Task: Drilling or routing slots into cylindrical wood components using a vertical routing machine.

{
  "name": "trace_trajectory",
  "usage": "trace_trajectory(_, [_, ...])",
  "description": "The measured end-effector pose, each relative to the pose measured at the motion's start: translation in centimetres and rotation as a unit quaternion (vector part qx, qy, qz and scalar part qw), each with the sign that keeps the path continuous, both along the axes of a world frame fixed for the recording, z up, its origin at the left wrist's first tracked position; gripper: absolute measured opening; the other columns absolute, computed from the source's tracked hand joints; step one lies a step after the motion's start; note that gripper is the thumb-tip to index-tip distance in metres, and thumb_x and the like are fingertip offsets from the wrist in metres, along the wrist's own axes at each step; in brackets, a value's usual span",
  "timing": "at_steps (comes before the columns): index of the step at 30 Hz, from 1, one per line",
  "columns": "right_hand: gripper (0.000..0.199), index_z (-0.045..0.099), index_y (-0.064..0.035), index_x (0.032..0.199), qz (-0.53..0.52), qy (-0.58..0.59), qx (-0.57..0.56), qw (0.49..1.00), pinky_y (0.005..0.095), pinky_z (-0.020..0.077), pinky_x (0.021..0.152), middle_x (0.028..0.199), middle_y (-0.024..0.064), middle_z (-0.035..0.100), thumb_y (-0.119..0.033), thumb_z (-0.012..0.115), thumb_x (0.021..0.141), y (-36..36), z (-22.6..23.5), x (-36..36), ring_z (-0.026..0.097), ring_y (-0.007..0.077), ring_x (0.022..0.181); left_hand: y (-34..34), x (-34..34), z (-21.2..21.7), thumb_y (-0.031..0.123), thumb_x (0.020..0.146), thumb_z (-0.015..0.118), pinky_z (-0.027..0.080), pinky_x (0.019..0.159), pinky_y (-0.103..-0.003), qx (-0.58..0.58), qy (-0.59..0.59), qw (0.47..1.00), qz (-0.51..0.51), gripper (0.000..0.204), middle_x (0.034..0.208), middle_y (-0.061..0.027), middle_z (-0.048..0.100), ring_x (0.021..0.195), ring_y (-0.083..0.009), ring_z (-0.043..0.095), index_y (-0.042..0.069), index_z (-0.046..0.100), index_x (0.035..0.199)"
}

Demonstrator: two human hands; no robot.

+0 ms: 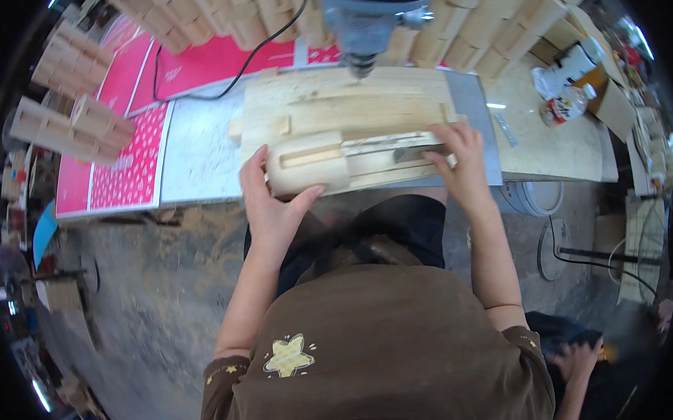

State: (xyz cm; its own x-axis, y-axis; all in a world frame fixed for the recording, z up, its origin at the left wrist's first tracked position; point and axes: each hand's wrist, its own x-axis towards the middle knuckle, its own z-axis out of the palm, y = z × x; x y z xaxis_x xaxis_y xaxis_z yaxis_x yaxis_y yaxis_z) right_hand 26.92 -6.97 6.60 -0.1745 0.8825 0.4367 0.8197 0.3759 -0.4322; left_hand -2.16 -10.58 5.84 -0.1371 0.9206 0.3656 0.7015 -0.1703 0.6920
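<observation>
A pale wooden block (305, 163) with rounded sides and a long slot in its top lies at the front of a wooden board (349, 98). My left hand (271, 200) grips its left end, thumb on the near side and fingers on the far side. Against the block's right side is a long narrow bar (390, 142) with a worn, dark-speckled edge. The fingers of my right hand (460, 157) are closed around that bar's right end; what lies under the fingertips is partly hidden. Above the board hangs a drill's chuck (360, 64), apart from the block.
Stacked wooden blocks (77, 127) stand at the left, with more rows along the back. A black cable (229, 89) crosses pink printed sheets (128, 156). At the right are a bottle (568, 106), a cardboard box (615, 106) and a white bucket (536, 196). Another person's hand (576, 361) shows at lower right.
</observation>
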Motion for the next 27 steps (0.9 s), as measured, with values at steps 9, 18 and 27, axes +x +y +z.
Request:
trace_trajectory(9, [0.035,0.057,-0.0030,0.099,0.051,0.097,-0.077,0.991,0.0332,0.0435,0.076,0.094,0.0101,0.054,-0.003,0.072,0.067,1.6,-0.4,0.0,0.051,0.0275,0.089,-0.6,-1.4,-2.4,0.010,0.061,0.083,0.046,0.077,-0.027,-0.085,-0.351,0.932,-0.031,0.080,0.106,-0.0112,0.054,0.096,-0.0154,0.054,-0.002,0.035,0.124])
trace_trajectory(18, [0.032,0.058,-0.0034,0.097,0.080,0.046,-0.072,0.993,0.0334,0.0436,0.074,0.092,0.0098,0.055,-0.002,0.069,0.067,0.5,1.1,0.8,0.052,0.0278,0.088,-1.7,-5.8,2.8,0.005,0.059,0.083,0.042,0.061,-0.018,-0.132,-0.283,0.943,-0.116,0.080,0.093,-0.0046,0.060,0.073,-0.0061,0.053,0.003,0.043,0.128])
trace_trajectory(27, [0.028,0.061,-0.0070,0.082,0.222,-0.118,0.115,0.961,0.0341,0.0435,0.063,0.080,0.0037,0.060,-0.003,0.061,0.055,-4.5,5.3,-3.2,0.055,0.0230,0.075,-5.3,-10.5,7.9,0.002,0.061,0.081,0.045,0.065,-0.017,0.074,-0.178,0.978,0.082,0.081,0.096,-0.0046,0.059,0.076,-0.0061,0.053,-0.001,0.041,0.131])
